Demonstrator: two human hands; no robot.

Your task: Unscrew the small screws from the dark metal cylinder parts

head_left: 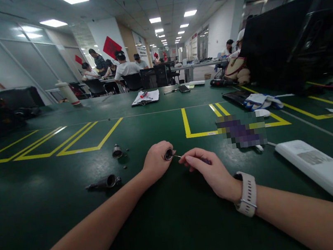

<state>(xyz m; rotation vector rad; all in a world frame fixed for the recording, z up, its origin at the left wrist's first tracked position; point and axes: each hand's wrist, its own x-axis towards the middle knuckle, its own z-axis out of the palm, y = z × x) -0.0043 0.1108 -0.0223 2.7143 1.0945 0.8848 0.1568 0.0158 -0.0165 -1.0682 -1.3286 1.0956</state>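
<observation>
From my head I look down at the green table [151,236]. My left hand [156,162] is shut around a round metal cup [168,154]. The cup is out in front of me, near the middle, and its open end looks back at me and a bit to the right. My right hand [212,170] pinches a thin tool [176,155] between thumb and fingers. The tool lies along a slant: its dark end is down by my right palm, and its thin end points left and a little up, right at the cup's mouth. So the cup is to the left of my right hand, with just a small gap between my two hands. The thin end is at the cup's right edge. I can't tell if it touches the edge or goes inside.

The cup looks short, dark and shiny, with a round rim and a hollow middle. The tool's stick is thin and looks like metal, and its handle looks purple.

Over to my left, well apart from my hands, a small metal cap [116,151] sits on the table. Nearer to me is a long dark metal piece [102,184], lying on its side with its wide open end to the right.
</observation>
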